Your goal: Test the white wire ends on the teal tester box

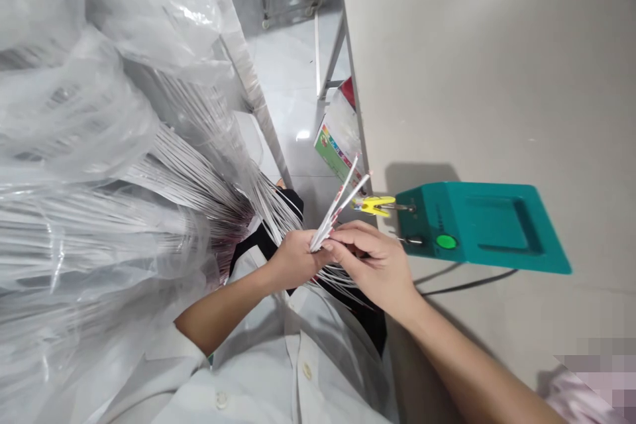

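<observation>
My left hand (pixel 295 260) is wrapped round a small bunch of white cables (pixel 328 218). Their ends stick up past the fingers, and two of them spread apart toward the table edge. Reddish marks show near the tips. Thumb and fingers of my right hand (pixel 375 262) are pinched together at the base of the same bunch; the exact spot they grip is partly hidden. Just beyond the cable tips, a yellow clip (pixel 373 205) is attached to a teal tester box (pixel 501 225) with a green button (pixel 446 242).
Many long white cables (pixel 189 165) in clear plastic bags (pixel 74 106) lie along my left. A beige table (pixel 487 79) is on my right, with a black cord (pixel 467 283) by the box. Below, a printed carton (pixel 334 149) stands on the tiled floor (pixel 283 73).
</observation>
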A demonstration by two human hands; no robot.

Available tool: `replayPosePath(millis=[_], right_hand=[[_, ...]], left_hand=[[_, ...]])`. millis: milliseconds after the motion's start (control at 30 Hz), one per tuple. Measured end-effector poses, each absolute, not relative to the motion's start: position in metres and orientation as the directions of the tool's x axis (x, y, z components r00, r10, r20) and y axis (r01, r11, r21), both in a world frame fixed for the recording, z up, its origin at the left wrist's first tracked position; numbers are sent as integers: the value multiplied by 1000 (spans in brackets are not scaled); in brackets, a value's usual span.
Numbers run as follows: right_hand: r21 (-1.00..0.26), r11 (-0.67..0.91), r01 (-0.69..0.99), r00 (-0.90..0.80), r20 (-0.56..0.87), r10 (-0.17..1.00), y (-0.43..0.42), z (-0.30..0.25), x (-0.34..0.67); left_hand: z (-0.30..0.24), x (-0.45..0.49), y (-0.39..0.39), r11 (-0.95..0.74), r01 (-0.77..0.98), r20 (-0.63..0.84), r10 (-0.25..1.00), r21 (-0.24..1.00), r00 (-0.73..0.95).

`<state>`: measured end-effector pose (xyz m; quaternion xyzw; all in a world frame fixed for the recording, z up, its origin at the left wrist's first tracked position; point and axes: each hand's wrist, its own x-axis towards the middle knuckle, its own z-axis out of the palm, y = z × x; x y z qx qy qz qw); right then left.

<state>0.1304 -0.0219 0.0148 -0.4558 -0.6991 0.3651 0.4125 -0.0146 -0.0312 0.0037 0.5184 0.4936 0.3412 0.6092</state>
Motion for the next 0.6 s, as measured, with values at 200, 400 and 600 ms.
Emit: replayPosePath(millis=[200,400,600], right_hand=[[-970,167,178,-131,145,981,-20,7,133],[-970,206,127,-168,183,969,-18,-3,139],[-907,344,245,-276,274,921,-15,-1,140]], left_hand=[[5,-21,-26,310,9,-282,854,951,437],[-2,-23,-24,421,-166,-401,905,892,142],[2,-19,-28,330,-73,-320,939,941,130]])
